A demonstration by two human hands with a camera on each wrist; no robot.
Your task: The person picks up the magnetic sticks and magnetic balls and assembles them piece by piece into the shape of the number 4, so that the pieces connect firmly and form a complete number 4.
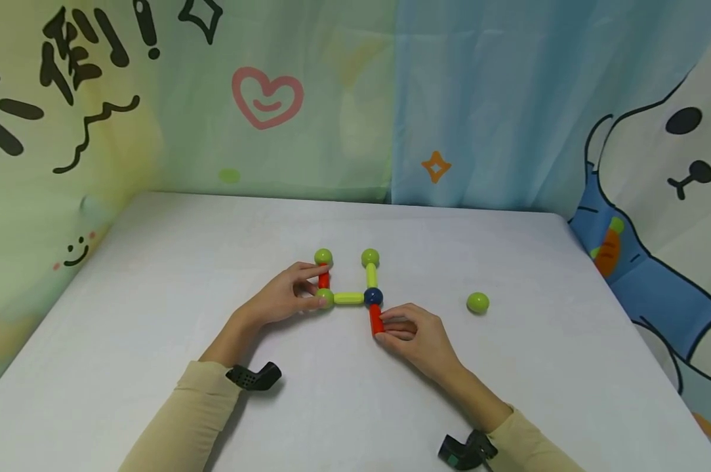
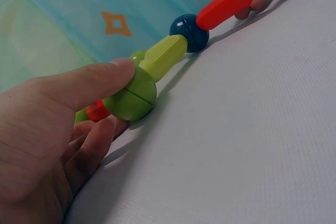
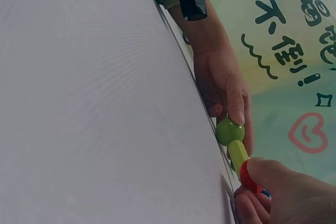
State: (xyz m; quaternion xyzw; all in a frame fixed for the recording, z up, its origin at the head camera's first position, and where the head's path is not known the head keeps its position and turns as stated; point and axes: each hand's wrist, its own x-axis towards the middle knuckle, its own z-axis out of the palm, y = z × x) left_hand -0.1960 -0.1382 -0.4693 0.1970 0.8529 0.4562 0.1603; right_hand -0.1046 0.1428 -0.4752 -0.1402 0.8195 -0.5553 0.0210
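On the white table lies a toy frame of balls and short rods. Its near left corner is a green ball (image 2: 137, 98), which my left hand (image 1: 280, 295) grips with the thumb on it and fingers by the red rod (image 1: 324, 280) behind. That rod leads to a far green ball (image 1: 323, 256). A yellow-green rod (image 1: 349, 298) joins the corner to a dark blue ball (image 1: 373, 296). From the blue ball another yellow-green rod (image 1: 371, 275) runs to a second far green ball (image 1: 370, 257). My right hand (image 1: 420, 337) pinches a red rod (image 2: 226, 6) that meets the blue ball's near side.
A loose green ball (image 1: 477, 303) lies on the table (image 1: 509, 380) to the right of the right hand. A printed curtain (image 1: 344, 98) hangs behind the table. Black wrist cameras (image 1: 255, 377) sit on both forearms.
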